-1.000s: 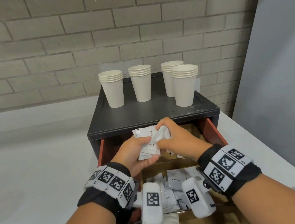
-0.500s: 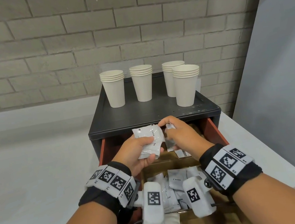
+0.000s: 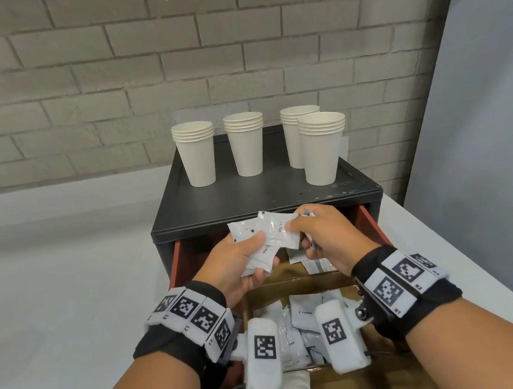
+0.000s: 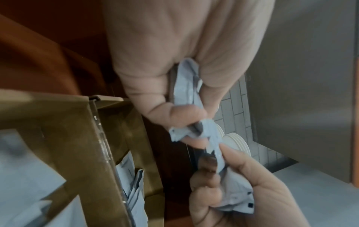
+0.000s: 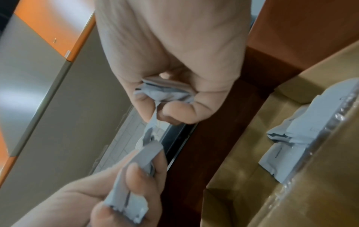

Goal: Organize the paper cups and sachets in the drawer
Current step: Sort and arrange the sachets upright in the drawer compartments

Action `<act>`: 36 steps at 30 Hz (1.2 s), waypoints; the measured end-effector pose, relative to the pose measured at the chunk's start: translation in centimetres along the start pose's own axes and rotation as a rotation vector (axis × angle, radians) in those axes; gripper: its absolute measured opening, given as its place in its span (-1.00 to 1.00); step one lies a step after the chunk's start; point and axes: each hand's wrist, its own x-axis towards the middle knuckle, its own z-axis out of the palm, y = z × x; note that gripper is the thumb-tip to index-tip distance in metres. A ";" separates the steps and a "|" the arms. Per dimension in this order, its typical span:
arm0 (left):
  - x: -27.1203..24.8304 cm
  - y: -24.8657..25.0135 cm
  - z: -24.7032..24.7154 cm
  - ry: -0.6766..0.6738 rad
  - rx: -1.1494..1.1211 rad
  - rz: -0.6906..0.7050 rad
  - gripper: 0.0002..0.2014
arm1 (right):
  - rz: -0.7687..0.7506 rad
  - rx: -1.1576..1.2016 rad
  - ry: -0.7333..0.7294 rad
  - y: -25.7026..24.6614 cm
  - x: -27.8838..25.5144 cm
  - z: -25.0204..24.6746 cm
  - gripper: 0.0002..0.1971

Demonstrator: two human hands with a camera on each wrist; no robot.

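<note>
My left hand (image 3: 258, 255) grips a fanned bundle of white sachets (image 3: 269, 239) above the open drawer (image 3: 175, 262). My right hand (image 3: 297, 221) pinches the bundle's right edge and keeps a few more sachets curled in its fingers. In the left wrist view the left hand (image 4: 186, 116) clasps its sachets (image 4: 186, 86). In the right wrist view the right hand (image 5: 161, 101) holds crumpled sachets (image 5: 165, 90). More sachets (image 3: 303, 319) lie in a cardboard box (image 3: 296, 281) in the drawer. Several stacks of paper cups (image 3: 197, 156) stand on the black cabinet top (image 3: 248, 195).
The cabinet sits against a brick wall (image 3: 223, 47), with white counter (image 3: 58, 278) to its left and right. A grey panel (image 3: 490, 121) rises on the right. A few loose sachets (image 3: 318, 265) lie in the drawer's rear part behind the box.
The right hand drew slightly off the bundle half a second ago and now pinches its right edge again. The left hand has kept its hold throughout.
</note>
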 end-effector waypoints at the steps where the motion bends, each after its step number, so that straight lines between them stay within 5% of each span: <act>1: 0.0 0.0 0.0 0.021 0.000 0.017 -0.78 | 0.009 0.040 0.009 0.0 0.0 -0.2 -0.88; 9: 0.3 -0.3 0.3 0.080 0.100 0.068 -0.70 | 0.086 0.182 0.003 0.0 -0.1 0.2 -0.90; 13: 0.4 -0.6 0.3 0.028 0.151 0.050 -0.66 | 0.000 0.179 -0.122 0.1 -0.6 0.8 -0.86; 18: 0.1 -0.1 0.0 -0.046 0.038 0.044 -0.84 | -0.213 0.217 -0.248 -0.2 -1.0 0.5 -0.92; 23: 0.1 0.4 -0.1 -0.081 -0.035 -0.016 -0.80 | -0.332 0.091 -0.357 -0.2 -1.0 0.4 -0.45; 26: 0.2 0.2 -0.2 -0.075 -0.044 -0.046 -0.75 | -0.353 -0.013 -0.400 -0.4 -1.3 0.5 -0.34; 36: 0.0 0.2 0.0 -0.121 -0.017 -0.041 -0.80 | -0.396 -0.131 -0.217 -0.2 -1.3 0.9 -0.42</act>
